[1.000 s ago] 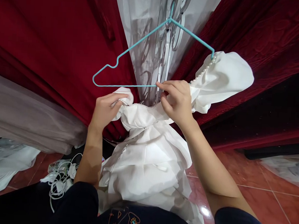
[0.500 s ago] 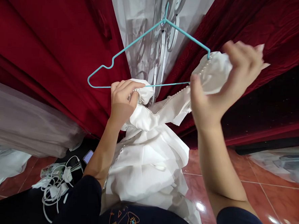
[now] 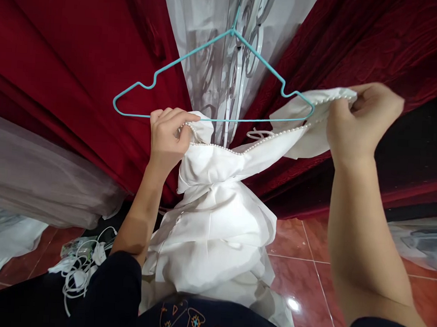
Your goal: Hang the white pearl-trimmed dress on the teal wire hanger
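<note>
A white dress (image 3: 215, 222) with a pearl-trimmed neckline hangs down from a teal wire hanger (image 3: 179, 82). My left hand (image 3: 168, 138) is closed on the left end of the pearl neckline, just under the hanger's bottom bar. My right hand (image 3: 362, 118) is closed on the dress's right sleeve, pulling it out to the right past the hanger's right shoulder. The hanger's hook goes up in front of a white metal grille (image 3: 239, 61) and its top is out of view.
Dark red velvet curtains (image 3: 61, 65) hang on both sides, with a sheer white curtain (image 3: 197, 29) between them. Grey fabric (image 3: 35, 182) lies at the left. White cables and chargers (image 3: 82, 263) sit on the red tiled floor (image 3: 310, 243).
My right hand went from the hanger's bottom bar out to the right sleeve and now stretches it rightward. My left hand rose to the bar with the neckline. The hanger swung left.
</note>
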Motion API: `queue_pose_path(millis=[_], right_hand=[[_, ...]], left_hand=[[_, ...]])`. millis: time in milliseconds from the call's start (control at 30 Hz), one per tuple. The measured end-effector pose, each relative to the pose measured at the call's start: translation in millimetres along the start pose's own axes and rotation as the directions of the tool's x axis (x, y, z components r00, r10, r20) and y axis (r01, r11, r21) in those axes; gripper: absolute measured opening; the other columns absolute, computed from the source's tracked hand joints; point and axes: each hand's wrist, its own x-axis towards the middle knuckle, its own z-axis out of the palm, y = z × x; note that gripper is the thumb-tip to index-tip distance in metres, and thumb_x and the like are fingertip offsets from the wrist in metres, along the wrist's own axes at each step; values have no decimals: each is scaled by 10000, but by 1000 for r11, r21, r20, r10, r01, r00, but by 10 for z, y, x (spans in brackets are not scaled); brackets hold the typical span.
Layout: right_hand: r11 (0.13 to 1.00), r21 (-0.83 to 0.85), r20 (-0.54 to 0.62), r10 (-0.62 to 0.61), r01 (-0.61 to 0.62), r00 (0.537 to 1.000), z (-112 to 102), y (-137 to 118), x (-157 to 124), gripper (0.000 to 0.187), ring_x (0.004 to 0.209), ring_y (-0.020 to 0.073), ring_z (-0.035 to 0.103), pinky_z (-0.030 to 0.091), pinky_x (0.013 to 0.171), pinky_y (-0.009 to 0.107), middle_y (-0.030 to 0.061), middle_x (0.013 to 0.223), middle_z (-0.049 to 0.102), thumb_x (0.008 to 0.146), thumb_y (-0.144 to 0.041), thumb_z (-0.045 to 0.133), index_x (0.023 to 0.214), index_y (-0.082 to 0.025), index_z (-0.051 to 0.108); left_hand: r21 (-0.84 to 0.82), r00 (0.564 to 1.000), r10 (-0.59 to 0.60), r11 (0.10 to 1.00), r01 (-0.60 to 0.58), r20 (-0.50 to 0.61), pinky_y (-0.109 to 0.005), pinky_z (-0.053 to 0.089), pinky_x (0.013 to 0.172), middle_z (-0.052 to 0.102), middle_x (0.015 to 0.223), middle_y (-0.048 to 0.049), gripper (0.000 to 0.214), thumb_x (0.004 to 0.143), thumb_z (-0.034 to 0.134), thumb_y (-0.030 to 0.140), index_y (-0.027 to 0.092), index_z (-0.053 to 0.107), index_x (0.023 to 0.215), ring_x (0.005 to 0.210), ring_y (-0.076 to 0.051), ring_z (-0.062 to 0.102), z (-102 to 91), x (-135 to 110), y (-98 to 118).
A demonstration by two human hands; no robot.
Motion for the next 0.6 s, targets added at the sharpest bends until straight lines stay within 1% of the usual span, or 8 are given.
queue_pose_path(millis=[100, 167, 200, 267, 333, 433, 500, 600], right_hand=[[999, -37, 291, 27, -16, 956, -135, 122, -188, 159, 654, 155, 614, 397, 629, 286, 89, 775, 748, 795, -81, 687, 911, -112, 791], [990, 47, 474, -141, 136, 869, -235, 86, -373, 128, 713, 176, 652, 461, 674, 305, 79, 827, 762, 824, -185, 698, 906, -167, 795], [964, 132, 498, -265, 230, 825, -272, 33, -462, 141, 786, 197, 691, 515, 729, 328, 82, 900, 773, 840, -231, 694, 925, -191, 800], [871, 313, 402, -483, 379, 778, -292, -123, -603, 206, 1014, 251, 742, 599, 891, 409, 102, 1110, 767, 882, -305, 685, 1027, -233, 812], [789, 411, 227, -573, 456, 787, -224, -299, -686, 301, 1214, 286, 712, 600, 1037, 488, 117, 1273, 722, 921, -326, 665, 1185, -263, 796], [772, 463, 164, -558, 436, 814, 12, -481, -747, 379, 1232, 278, 696, 590, 1071, 515, 105, 1272, 719, 976, -298, 584, 1318, -276, 744], [783, 476, 179, -532, 401, 827, 197, -516, -791, 335, 1126, 264, 710, 601, 1025, 509, 86, 1151, 730, 1008, -315, 544, 1264, -268, 755], [785, 494, 118, -486, 374, 866, 403, -491, -893, 298, 1055, 253, 697, 595, 1006, 509, 72, 1068, 698, 1041, -359, 524, 1198, -272, 762]], left_hand=[[-10, 1000, -11, 1000, 11, 19, -428, 411, 1005, 774, 925, -15, 307, 872, 547, 46, 235, 769, 967, 865, -232, 667, 36, -2, -11], [-29, 999, -23, 999, 24, 26, -423, 420, 1002, 779, 931, -15, 317, 872, 545, 48, 235, 778, 977, 874, -230, 671, 84, -32, 27], [-37, 999, -33, 999, 34, 29, -421, 423, 1004, 781, 936, -15, 320, 874, 543, 49, 235, 781, 981, 878, -229, 674, 114, -48, 55], [-55, 998, -52, 997, 54, 32, -417, 432, 1009, 790, 952, -16, 324, 880, 540, 49, 234, 784, 986, 887, -226, 683, 183, -74, 118], [-87, 997, -67, 994, 70, 40, -411, 445, 1011, 802, 984, -16, 327, 886, 539, 45, 233, 785, 991, 910, -222, 699, 255, -84, 178], [-153, 996, -80, 985, 84, 33, -410, 470, 1018, 807, 984, -11, 320, 895, 545, 37, 231, 782, 989, 928, -213, 716, 340, -79, 247], [-179, 998, -67, 982, 67, 4, -417, 488, 1046, 808, 1018, -17, 315, 902, 547, 35, 229, 774, 1000, 972, -213, 725, 357, -91, 271], [-152, 993, -45, 988, 28, -107, -424, 520, 1065, 765, 1219, -65, 320, 923, 519, 56, 229, 749, 1064, 1146, -231, 699, 303, -179, 251]])
